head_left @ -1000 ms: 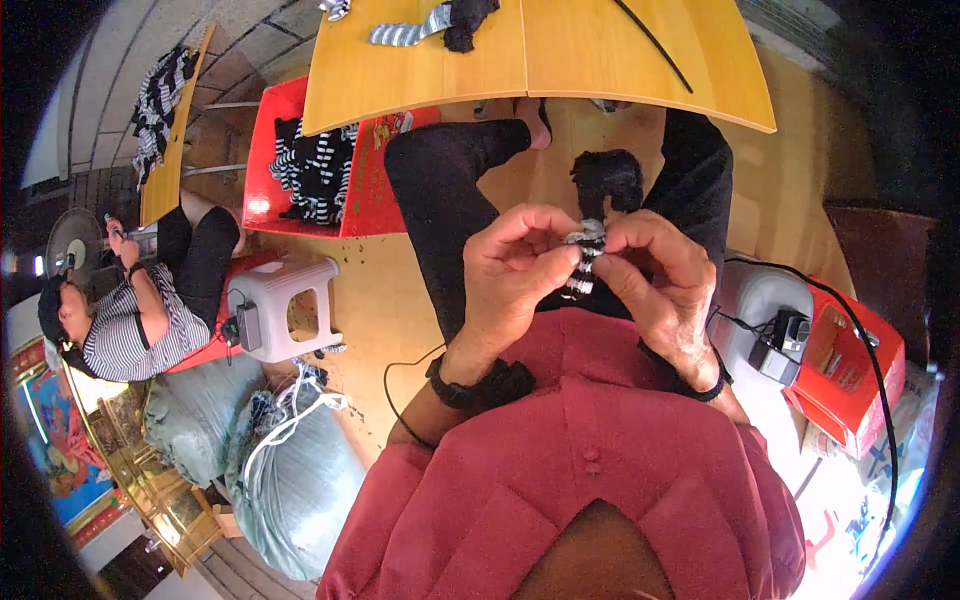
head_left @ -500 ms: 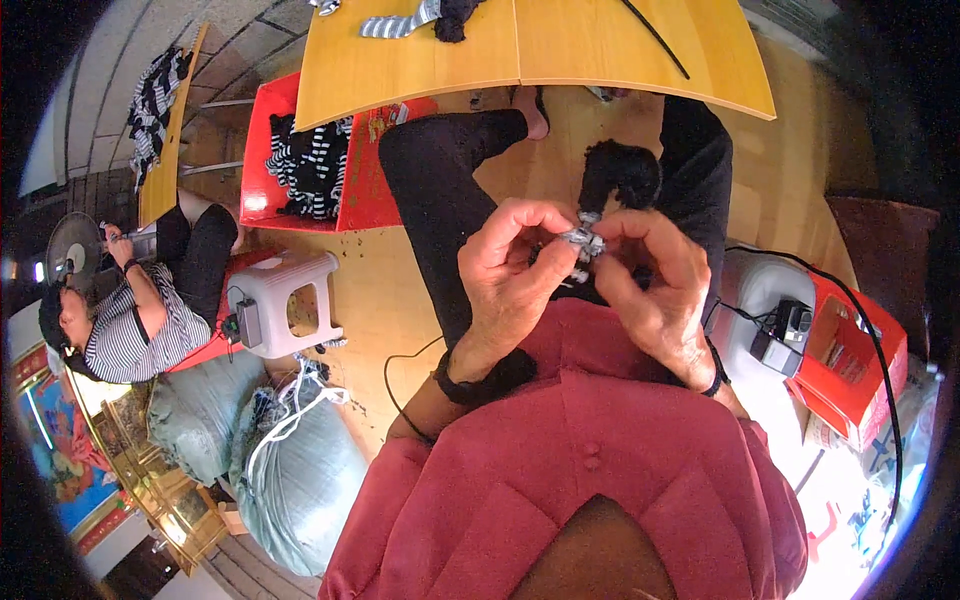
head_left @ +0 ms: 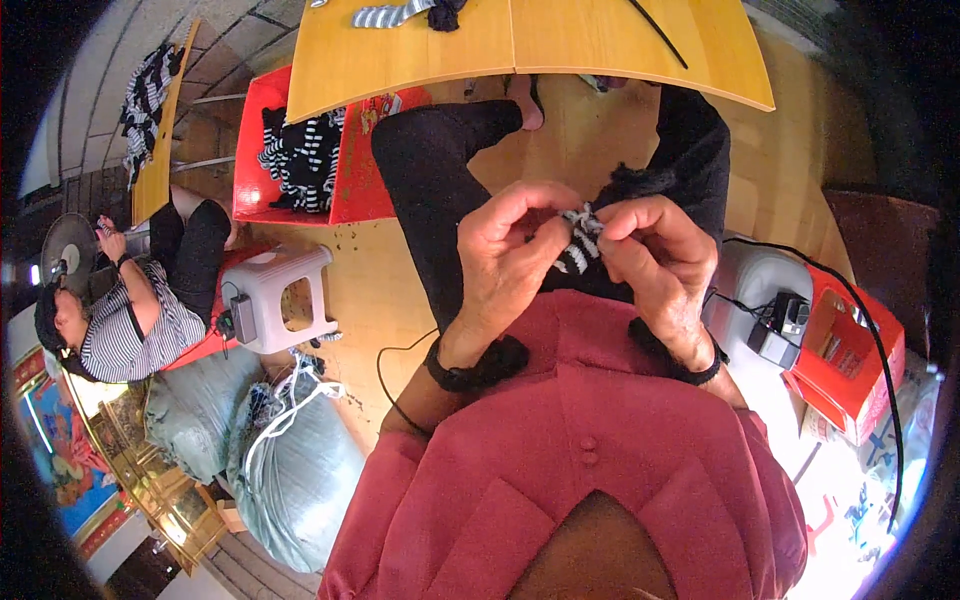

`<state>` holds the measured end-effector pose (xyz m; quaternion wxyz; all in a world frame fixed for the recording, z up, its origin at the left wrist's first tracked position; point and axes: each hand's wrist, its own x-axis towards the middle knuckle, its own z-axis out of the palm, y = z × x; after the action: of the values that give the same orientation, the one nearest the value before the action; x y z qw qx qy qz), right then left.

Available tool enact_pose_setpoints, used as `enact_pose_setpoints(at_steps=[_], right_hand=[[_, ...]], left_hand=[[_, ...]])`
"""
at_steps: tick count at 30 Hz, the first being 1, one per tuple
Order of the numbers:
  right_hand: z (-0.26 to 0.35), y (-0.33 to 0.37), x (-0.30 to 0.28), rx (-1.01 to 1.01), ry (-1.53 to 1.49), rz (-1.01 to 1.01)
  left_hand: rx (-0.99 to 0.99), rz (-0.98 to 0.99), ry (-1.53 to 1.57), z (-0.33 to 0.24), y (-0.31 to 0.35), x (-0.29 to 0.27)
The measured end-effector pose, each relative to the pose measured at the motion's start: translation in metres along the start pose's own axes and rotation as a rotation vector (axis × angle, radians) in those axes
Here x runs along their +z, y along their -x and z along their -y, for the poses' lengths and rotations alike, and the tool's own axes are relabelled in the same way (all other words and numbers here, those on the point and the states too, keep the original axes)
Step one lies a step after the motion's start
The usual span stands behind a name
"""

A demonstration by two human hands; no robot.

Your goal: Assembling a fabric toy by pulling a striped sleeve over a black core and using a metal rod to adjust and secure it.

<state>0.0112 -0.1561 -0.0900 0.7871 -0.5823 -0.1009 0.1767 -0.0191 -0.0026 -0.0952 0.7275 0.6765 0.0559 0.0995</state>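
Observation:
Over my lap, both hands are closed on a small black, white and grey striped knitted piece. My left hand pinches its left side between thumb and fingers. The right hand pinches the opposite side, close to the left fingertips. A fuzzy black part shows beyond the right fingers, against the dark trouser leg; whether it joins the knit is hidden. Black bands circle both wrists.
Ahead is a wooden table with a grey striped knitted piece. A red box of striped knits stands left, near a grey stool, sacks and a seated co-worker. A black cable hangs right.
The fuzzy black part has dropped lower and turned to the right, behind my right fingers. More of the striped knit now shows below my fingertips. Both hands keep their pinch.

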Motion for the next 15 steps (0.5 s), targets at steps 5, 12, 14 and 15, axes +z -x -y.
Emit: enact_pose_setpoints(at_steps=[5,12,14,15], right_hand=[[0.003,-0.004,0.006,-0.006,-0.063,0.047],[0.000,-0.003,0.011,-0.120,0.077,-0.076],[0.000,-0.007,0.009,-0.278,0.272,-0.083],[0.000,-0.009,0.008,-0.435,0.470,-0.091]], left_hand=[[-0.270,-0.003,0.397,0.000,-0.003,-0.004],[-0.463,0.034,0.840,0.002,-0.002,-0.009],[-0.457,0.194,1.052,0.004,0.000,-0.011],[-0.458,0.197,1.051,0.003,0.000,-0.011]])
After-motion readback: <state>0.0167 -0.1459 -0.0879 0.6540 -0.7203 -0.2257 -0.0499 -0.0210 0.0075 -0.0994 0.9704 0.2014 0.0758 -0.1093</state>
